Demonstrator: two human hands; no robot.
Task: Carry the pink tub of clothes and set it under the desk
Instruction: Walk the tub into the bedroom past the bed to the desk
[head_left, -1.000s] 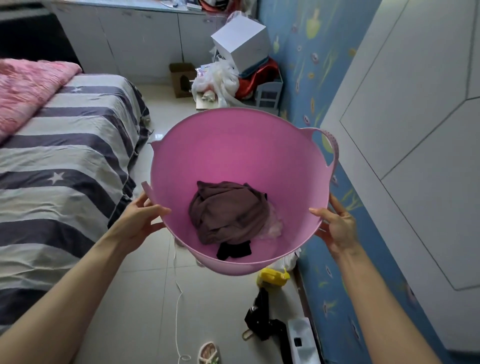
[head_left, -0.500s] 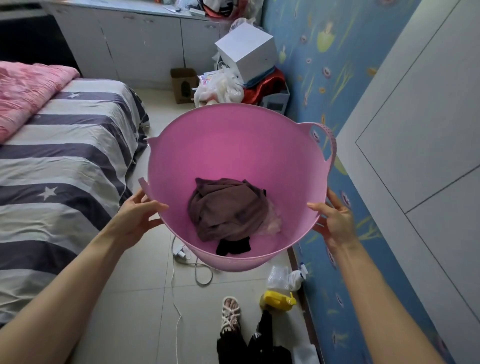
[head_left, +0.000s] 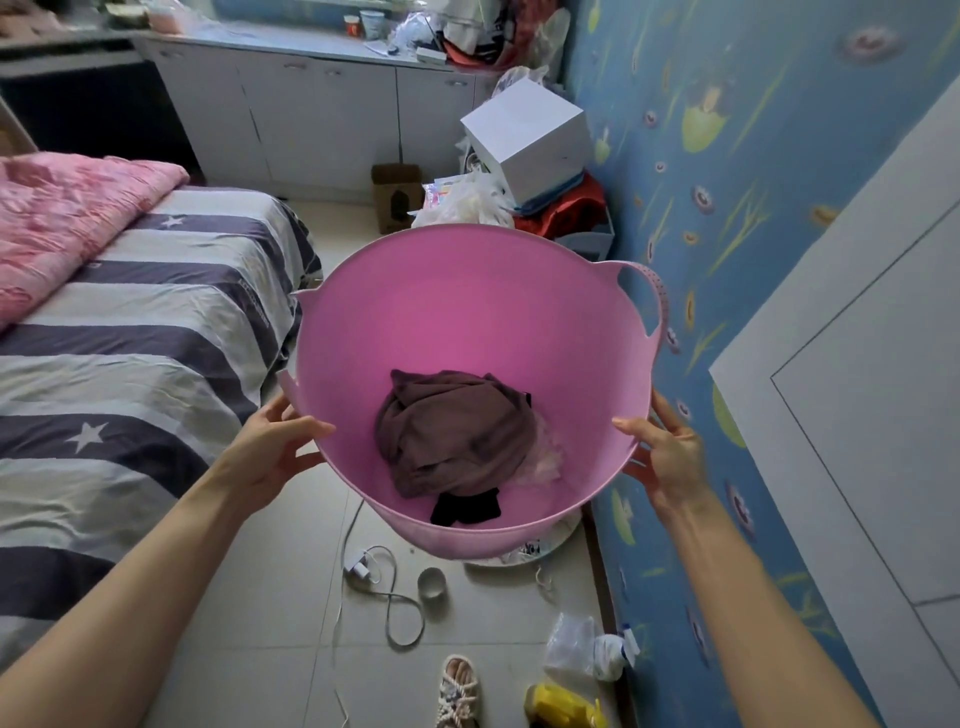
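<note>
I hold a round pink tub (head_left: 467, 306) in the air in front of me, above the tiled floor. At its bottom lie brown clothes (head_left: 457, 431) with a black piece at the near edge. My left hand (head_left: 275, 449) clasps the tub's left rim, thumb inside. My right hand (head_left: 667, 449) clasps the right rim the same way. A pink loop handle (head_left: 655, 293) sticks out at the far right. The dark opening under the desk (head_left: 88, 114) lies at the far left, beyond the bed.
A striped bed (head_left: 130, 338) with a pink quilt (head_left: 62, 218) fills the left. White cabinets (head_left: 322, 119) line the far wall. A white box (head_left: 530, 135) on a pile stands ahead right. On the floor lie a charger cable (head_left: 384, 597), tape roll (head_left: 432, 582), sandal (head_left: 457, 691) and yellow bottle (head_left: 563, 706).
I have walked forward along the aisle with the tub; floor clutter has slid toward me and the far cabinets and box come further into view. Both hands keep the same grip.
</note>
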